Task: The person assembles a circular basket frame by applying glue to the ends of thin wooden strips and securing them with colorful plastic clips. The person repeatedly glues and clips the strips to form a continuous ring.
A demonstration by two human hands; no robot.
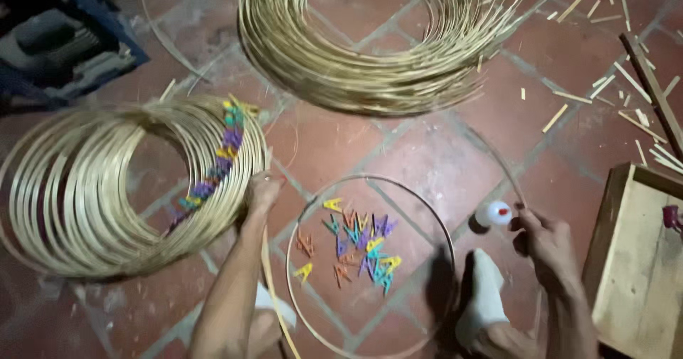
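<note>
My left hand [262, 192] rests on the right edge of a thick stack of bamboo hoops [78, 188] that carries a row of coloured clips [213, 170]. My right hand [544, 241] holds a small white bottle with a red tip [492, 213] and touches a thin curved bamboo strip [509, 170]. Between my hands a single bamboo hoop [299, 231] lies flat on the tiled floor, with several loose coloured clips [359, 249] inside it. A foot in a white sock [484, 295] sits by the hoop's right side.
A large coil of loose bamboo strips [370, 67] lies at the top. Cut bamboo offcuts [612, 81] are scattered at the upper right. A wooden box [640, 259] stands at the right edge. A dark blue object [57, 39] sits at the upper left.
</note>
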